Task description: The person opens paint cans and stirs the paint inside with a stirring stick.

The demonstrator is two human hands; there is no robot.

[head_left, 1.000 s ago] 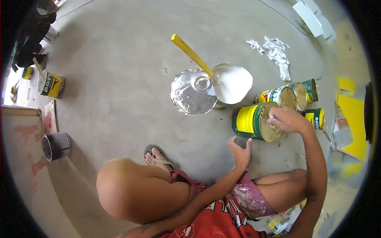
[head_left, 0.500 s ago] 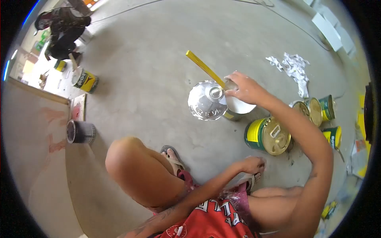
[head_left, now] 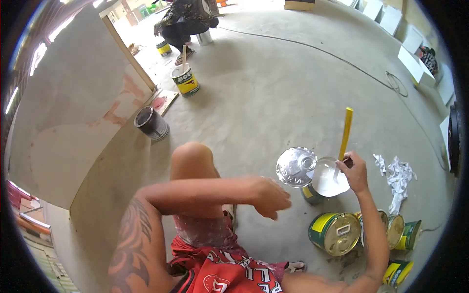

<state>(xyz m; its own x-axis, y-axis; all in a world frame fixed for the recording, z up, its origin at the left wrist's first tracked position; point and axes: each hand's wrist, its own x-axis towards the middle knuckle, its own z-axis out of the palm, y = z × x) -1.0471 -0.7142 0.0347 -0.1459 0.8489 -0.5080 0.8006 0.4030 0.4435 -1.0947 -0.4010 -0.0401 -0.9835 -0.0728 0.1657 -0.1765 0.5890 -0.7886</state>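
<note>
My right hand (head_left: 355, 174) is closed over the right rim of an open can (head_left: 309, 195) of white paint-like stuff (head_left: 328, 181). It grips a small tool with a dark handle (head_left: 348, 162); its lower end is hard to make out. Beside those fingers a yellow stick (head_left: 346, 132) stands tilted in the can, its lower part coated pale. Slightly blurred, my left hand (head_left: 269, 198) hangs in the air left of the can, fingers loosely stretched and holding nothing. The shiny can lid (head_left: 296, 167) stays at the can's left edge.
Closed green-and-yellow cans (head_left: 334, 233) stand at the lower right, near crumpled white cloth or paper (head_left: 400, 180). A dark bucket (head_left: 152, 123) and a can with a stick (head_left: 185, 81) are at the left. Another person (head_left: 183, 22) crouches behind them. A cable (head_left: 312, 46) crosses the floor.
The view has swung left, so the cans appear further right and lower. My left hand has risen from near my foot toward the can. My right hand remains at the can's rim.
</note>
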